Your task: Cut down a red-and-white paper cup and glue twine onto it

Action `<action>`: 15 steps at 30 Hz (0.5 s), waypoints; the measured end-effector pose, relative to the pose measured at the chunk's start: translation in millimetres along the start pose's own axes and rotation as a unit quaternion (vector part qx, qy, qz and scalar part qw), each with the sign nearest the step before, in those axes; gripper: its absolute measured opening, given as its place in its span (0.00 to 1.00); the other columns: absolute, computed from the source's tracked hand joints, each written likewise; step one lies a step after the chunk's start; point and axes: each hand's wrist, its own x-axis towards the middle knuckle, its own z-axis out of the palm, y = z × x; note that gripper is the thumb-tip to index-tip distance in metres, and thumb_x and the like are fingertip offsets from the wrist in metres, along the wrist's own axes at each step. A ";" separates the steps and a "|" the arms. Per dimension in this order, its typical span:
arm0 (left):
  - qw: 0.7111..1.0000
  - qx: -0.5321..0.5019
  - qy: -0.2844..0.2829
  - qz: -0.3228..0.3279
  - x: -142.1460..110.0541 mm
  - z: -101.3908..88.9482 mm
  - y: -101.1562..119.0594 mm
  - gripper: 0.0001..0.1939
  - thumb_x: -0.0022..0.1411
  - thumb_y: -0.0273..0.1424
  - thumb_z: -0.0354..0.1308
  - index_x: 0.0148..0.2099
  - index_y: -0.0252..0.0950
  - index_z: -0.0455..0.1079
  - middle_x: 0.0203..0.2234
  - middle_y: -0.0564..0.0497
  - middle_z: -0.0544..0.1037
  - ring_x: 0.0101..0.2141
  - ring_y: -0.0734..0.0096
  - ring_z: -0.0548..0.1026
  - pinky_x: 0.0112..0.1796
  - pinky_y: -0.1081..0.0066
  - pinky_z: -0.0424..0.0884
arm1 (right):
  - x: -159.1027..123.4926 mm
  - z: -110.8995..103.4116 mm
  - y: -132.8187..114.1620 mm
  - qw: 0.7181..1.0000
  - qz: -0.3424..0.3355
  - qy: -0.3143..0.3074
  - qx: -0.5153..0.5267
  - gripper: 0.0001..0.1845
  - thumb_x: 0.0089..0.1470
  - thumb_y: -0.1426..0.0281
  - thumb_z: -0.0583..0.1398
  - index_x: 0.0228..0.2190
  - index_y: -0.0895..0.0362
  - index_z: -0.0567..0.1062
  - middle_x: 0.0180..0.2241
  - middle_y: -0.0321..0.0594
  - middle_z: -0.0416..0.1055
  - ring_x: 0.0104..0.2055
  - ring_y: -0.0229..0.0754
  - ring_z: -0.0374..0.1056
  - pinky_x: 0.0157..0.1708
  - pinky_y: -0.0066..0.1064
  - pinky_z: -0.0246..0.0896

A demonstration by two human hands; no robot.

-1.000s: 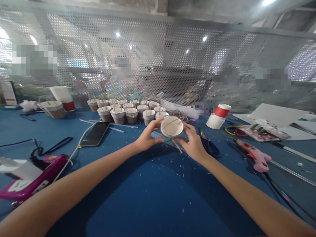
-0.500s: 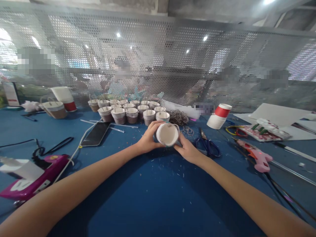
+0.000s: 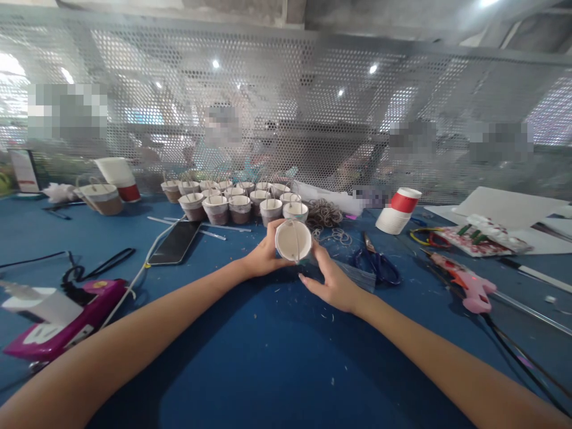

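Note:
My left hand (image 3: 263,257) is closed round a small white paper cup (image 3: 292,240) with a thin wire handle, its open mouth turned toward me. It sits just above the blue table (image 3: 277,357), near the middle. My right hand (image 3: 328,281) lies just right of and below the cup, fingers stretched out and together, its fingertips near the cup's underside. Right behind the cup stands a cluster of several similar little cups (image 3: 232,199) with handles.
A phone (image 3: 173,242) lies left of the hands, a magenta glue gun (image 3: 62,322) at near left. Scissors (image 3: 375,262), a pink glue gun (image 3: 462,280), stacked red-and-white cups (image 3: 397,210) and a twine bundle (image 3: 324,211) lie right. A perforated metal screen (image 3: 286,119) closes the table's far edge.
The cup has moved left and slightly down and tilted so its mouth faces me. My right hand has come off the cup's side and its fingers have opened out below it.

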 end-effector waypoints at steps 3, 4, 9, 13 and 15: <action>1.000 0.003 -0.013 0.024 1.5 -3.6 0.4 0.41 0.52 0.42 0.60 0.61 0.36 0.41 0.56 0.35 0.53 0.58 0.48 0.57 0.56 0.49 0.58 | 0.2 -1.6 2.7 1.000 -0.005 -0.007 -0.014 0.46 0.52 0.71 0.55 0.63 0.50 0.31 0.65 0.44 0.39 0.65 0.50 0.40 0.61 0.49 0.40; 1.000 0.000 -0.014 0.026 2.2 -5.0 0.6 0.41 0.53 0.41 0.60 0.61 0.36 0.42 0.56 0.35 0.55 0.57 0.48 0.59 0.55 0.49 0.59 | 0.4 -1.5 3.6 1.000 -0.006 -0.010 -0.023 0.46 0.52 0.71 0.54 0.63 0.50 0.32 0.64 0.45 0.41 0.65 0.50 0.40 0.61 0.49 0.41; 0.999 0.025 0.000 0.035 3.7 -15.4 -6.8 0.36 0.51 0.33 0.62 0.59 0.37 0.48 0.53 0.37 0.63 0.55 0.52 0.64 0.52 0.51 0.63 | 4.9 -2.9 6.2 0.986 0.041 0.026 -0.157 0.35 0.51 0.70 0.53 0.60 0.57 0.49 0.59 0.52 0.50 0.62 0.53 0.44 0.58 0.50 0.47; 0.995 0.083 0.020 0.046 3.0 -24.5 -23.3 0.34 0.50 0.30 0.62 0.57 0.36 0.52 0.52 0.37 0.64 0.54 0.53 0.64 0.52 0.50 0.62 | 3.1 -30.8 5.5 0.928 0.148 0.106 -0.325 0.16 0.49 0.67 0.54 0.38 0.64 0.68 0.42 0.58 0.63 0.47 0.56 0.61 0.45 0.48 0.59; 0.993 0.102 0.034 0.048 2.7 -26.6 -29.7 0.34 0.49 0.27 0.62 0.57 0.37 0.53 0.50 0.39 0.65 0.53 0.54 0.65 0.51 0.50 0.63 | -9.6 -57.0 8.4 0.887 0.191 0.121 -0.403 0.14 0.49 0.64 0.53 0.31 0.62 0.69 0.34 0.55 0.65 0.39 0.54 0.63 0.38 0.45 0.61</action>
